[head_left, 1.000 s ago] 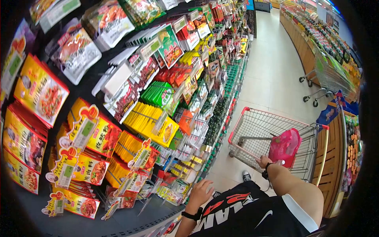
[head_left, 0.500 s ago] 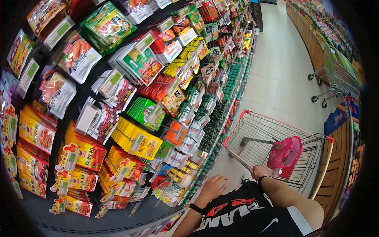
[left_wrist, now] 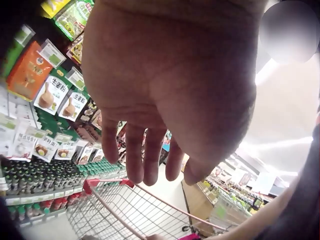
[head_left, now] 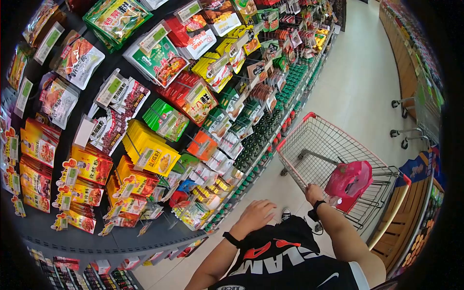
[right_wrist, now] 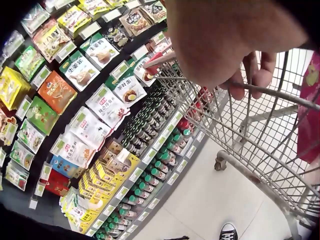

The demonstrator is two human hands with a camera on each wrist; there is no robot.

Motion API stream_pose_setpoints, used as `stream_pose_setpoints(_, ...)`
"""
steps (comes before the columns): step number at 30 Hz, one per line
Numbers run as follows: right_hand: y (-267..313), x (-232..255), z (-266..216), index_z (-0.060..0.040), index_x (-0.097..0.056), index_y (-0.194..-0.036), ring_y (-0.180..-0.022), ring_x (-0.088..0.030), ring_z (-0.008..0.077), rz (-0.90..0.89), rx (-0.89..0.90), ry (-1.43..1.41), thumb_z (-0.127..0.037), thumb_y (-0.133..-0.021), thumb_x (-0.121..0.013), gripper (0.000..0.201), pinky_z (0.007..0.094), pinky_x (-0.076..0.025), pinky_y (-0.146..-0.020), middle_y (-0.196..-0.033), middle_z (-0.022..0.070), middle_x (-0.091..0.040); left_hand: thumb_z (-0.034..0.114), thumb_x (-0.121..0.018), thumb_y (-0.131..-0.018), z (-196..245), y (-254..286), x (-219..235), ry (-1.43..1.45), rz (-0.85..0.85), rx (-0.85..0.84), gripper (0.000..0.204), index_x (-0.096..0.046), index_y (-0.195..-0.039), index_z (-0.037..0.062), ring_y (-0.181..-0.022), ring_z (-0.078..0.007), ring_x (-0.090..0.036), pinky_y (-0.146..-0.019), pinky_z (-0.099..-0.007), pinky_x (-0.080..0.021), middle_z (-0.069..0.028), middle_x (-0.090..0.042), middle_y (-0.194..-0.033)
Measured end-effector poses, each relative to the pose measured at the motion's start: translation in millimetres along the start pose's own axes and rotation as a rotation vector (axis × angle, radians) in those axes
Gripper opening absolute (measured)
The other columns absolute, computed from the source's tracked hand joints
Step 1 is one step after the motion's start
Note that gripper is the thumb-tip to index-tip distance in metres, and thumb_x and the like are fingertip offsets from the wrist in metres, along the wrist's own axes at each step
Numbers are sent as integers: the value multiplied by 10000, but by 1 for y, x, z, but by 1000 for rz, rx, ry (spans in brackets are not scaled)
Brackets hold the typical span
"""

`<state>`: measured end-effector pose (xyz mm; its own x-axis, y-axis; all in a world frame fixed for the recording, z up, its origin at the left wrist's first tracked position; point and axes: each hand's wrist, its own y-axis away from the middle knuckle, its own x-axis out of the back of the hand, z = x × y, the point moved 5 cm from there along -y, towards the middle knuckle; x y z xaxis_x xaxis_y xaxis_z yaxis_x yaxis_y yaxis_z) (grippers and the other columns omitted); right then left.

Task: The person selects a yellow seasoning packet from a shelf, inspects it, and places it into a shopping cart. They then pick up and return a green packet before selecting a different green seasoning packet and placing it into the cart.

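Gripping the cart rail (right_wrist: 286, 95), the right fingers (right_wrist: 264, 73) are partly hidden.

red-rimmed cart (head_left: 323, 140): 1 | pink bag (head_left: 349, 178): 1 | black wristbands (head_left: 233, 240): 2 | visible sneaker (head_left: 286, 213): 1

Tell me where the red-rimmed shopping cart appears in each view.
Head: red-rimmed shopping cart, right of centre.
Left wrist: cart, bottom middle, cut off.
Right wrist: cart, right side, cut off.
Shared landmark: orange packet, left of the cart.
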<state>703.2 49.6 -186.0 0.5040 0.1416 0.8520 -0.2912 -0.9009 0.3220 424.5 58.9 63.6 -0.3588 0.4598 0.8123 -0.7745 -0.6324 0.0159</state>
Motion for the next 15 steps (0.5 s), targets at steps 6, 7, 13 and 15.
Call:
stream_pose_setpoints(6, -24, 45, 13, -10, -699, -919, -846, -670, 415, 9, -27, 67, -407, -967, -519, 439, 503, -535, -744, -906, 241, -686, 233, -653, -889, -8, -10, 6, 25, 13, 99, 252, -642, -1091, 82, -1038, -324, -596, -918, -419, -456, -115, -634, -1076)
stream_pose_setpoints(7, -32, 47, 19, -12, -702, -899, -841, -671, 414, 32, -19, 65, -437, -968, -507, 473, 501, -534, -739, -898, 240, -688, 233, -651, -888, -12, -11, 5, 20, 7, 105, 250, -639, -1087, 82, -1041, -319, -596, -921, -419, -453, -113, -634, -1076)
stream_pose_setpoints(13, -59, 79, 36, -34, -717, -844, -814, -677, 401, 83, -63, 115, -546, -966, -449, 591, 499, -527, -712, -849, 225, -692, 205, -686, -862, -58, -33, 42, 71, 159, 129, 223, -663, -1042, 75, -955, -331, -634, -840, -413, -502, -113, -659, -1026)
stream_pose_setpoints(15, -69, 88, 42, -39, -709, -937, -908, -674, 401, 18, -131, 112, -580, -954, -434, 607, 511, -526, -786, -937, 226, -695, 188, -686, -858, -81, -50, 61, 65, 210, 136, 210, -665, -1033, 74, -932, -330, -640, -817, -407, -510, -113, -662, -1004)
